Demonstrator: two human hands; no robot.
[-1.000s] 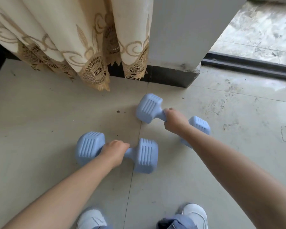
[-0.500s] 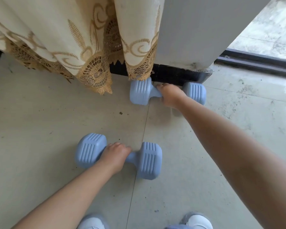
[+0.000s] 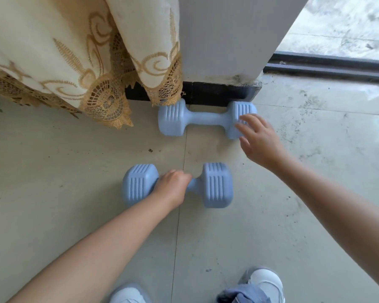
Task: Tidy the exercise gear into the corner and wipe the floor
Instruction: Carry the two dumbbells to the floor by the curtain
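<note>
The tidying step is in progress. One blue dumbbell (image 3: 207, 119) is lying along the black skirting (image 3: 217, 92) at the upper middle of the frame, and the right hand (image 3: 258, 141) is hovering at its right end with fingers spread apart. The left hand (image 3: 173, 186) is gripping the handle of the second dumbbell (image 3: 177, 185) at the centre, fingers clamped around it. The next move probably needs setting it beside the first one.

1 dumbbell (image 3: 206, 119) lies against the skirting (image 3: 217, 92), at 12 o'clock from the other dumbbell (image 3: 214, 184). The curtain (image 3: 74, 62) hangs at 10 o'clock, 2 shoes (image 3: 265, 281) at 6.
</note>
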